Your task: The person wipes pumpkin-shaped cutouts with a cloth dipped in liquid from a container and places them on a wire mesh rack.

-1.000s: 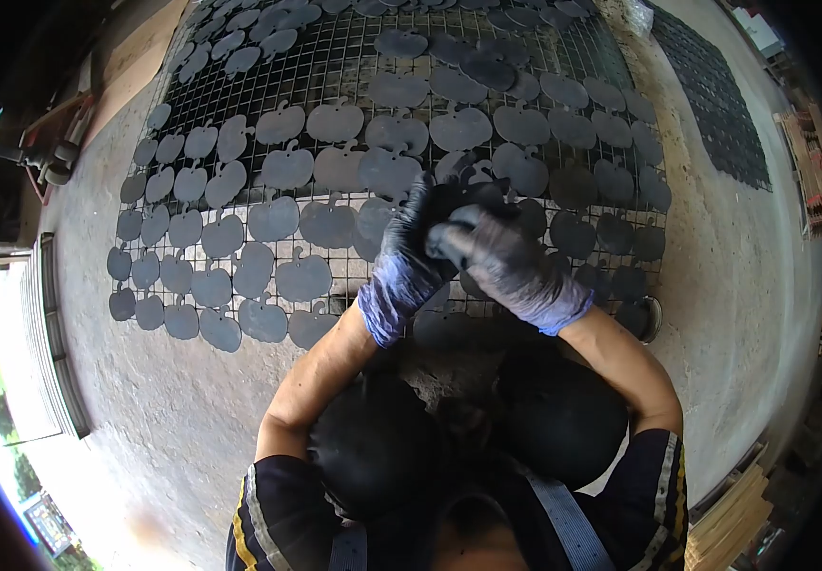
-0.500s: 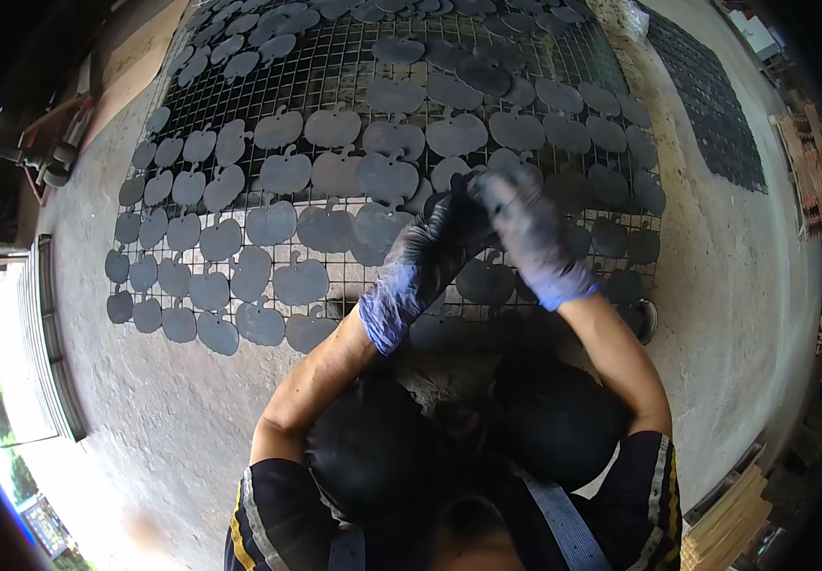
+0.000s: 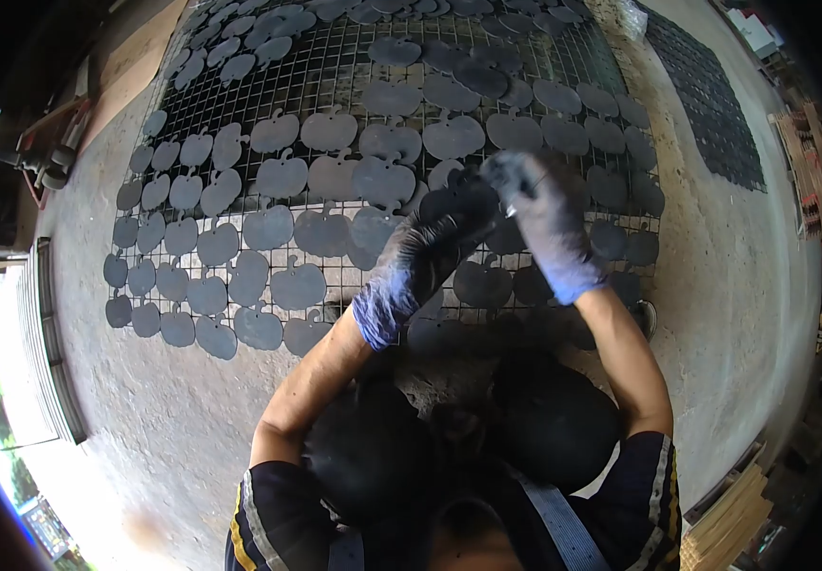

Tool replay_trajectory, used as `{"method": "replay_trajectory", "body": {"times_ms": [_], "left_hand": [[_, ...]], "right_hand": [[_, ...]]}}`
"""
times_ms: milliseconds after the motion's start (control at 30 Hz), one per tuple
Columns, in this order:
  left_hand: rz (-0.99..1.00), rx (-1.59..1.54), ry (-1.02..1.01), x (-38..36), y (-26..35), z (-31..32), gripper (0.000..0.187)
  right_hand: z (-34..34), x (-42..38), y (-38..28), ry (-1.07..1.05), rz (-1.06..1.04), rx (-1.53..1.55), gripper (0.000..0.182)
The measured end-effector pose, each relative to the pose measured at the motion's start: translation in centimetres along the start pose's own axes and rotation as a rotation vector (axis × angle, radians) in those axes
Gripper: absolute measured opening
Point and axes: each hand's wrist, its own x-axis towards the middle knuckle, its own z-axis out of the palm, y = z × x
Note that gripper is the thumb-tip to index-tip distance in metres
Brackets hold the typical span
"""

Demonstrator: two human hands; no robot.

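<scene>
Head view | left hand (image 3: pixel 422 249): gloved, fingers curled round a dark piece (image 3: pixel 463 202), outline unclear, above wire mesh (image 3: pixel 311 81), right of centre, toward near edge | right hand (image 3: pixel 539 214): gloved, blurred, just beside it, fingers bent; cannot tell if pinching | pumpkin-shaped plates (image 3: pixel 298 286): rows along mesh's near and left edges, overlapping at far-left corner

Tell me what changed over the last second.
The right hand has moved away from the left hand, rightward and farther forward; whether it holds anything is unclear. The left hand still grips a dark item. The flat pumpkin-shaped pieces lie as before on the wire mesh.
</scene>
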Motion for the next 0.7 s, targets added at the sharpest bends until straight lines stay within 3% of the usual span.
{"method": "replay_trajectory", "body": {"times_ms": [33, 100, 167, 233, 267, 367, 400, 433, 500, 533, 567, 600, 700], "left_hand": [[-0.032, -0.066, 0.045, 0.6, -0.4, -1.5, 0.027], [-0.036, -0.179, -0.093, 0.9, -1.3, -3.2, 0.028], [-0.034, -0.137, -0.102, 0.3, -1.3, -2.6, 0.032], [0.062, -0.014, -0.117, -0.1, -0.5, -1.4, 0.036], [0.048, 0.095, -0.102, 0.0, 0.1, -0.9, 0.04], [0.059, 0.101, -0.198, 0.7, -0.4, -0.9, 0.044], [-0.013, 0.051, -0.088, 0.5, -0.8, -1.1, 0.046], [-0.031, -0.02, -0.133, 1.1, -1.1, -2.5, 0.045], [-0.057, -0.123, -0.177, 1.5, -0.8, -3.5, 0.043], [0.055, 0.064, -0.14, 0.8, -0.7, -3.2, 0.042], [0.16, 0.252, -0.102, 0.2, -0.6, -2.7, 0.041], [0.089, -0.062, 0.013, 0.8, -0.5, -3.4, 0.038], [0.103, -0.072, 0.019, 1.1, -0.5, -2.1, 0.034]], "right_hand": [[-0.1, -0.1, -1.7, -0.035, -0.323, -0.293, 0.035], [1.2, -2.0, -2.1, -0.1, -0.375, -0.465, 0.03], [0.6, -0.6, -0.2, 0.04, -0.352, -0.434, 0.026], [-0.5, 0.3, 1.2, 0.055, 0.09, -0.221, 0.017], [-0.5, 0.4, 2.0, 0.144, 0.137, -0.08, 0.014], [1.1, 0.1, -0.4, 0.135, -0.094, -0.147, 0.015], [2.1, -0.3, -0.1, 0.098, -0.143, -0.115, 0.02], [2.5, -0.8, -1.1, 0.033, -0.131, -0.212, 0.026], [3.0, -2.1, -2.7, -0.139, -0.264, -0.085, 0.032], [3.4, -3.2, -2.4, -0.241, -0.289, -0.126, 0.047], [3.3, -3.7, -2.2, -0.246, -0.308, -0.182, 0.049], [2.8, -3.9, -1.9, -0.248, -0.329, -0.243, 0.052], [0.4, -1.9, -0.4, -0.068, -0.191, -0.449, 0.043]]}}
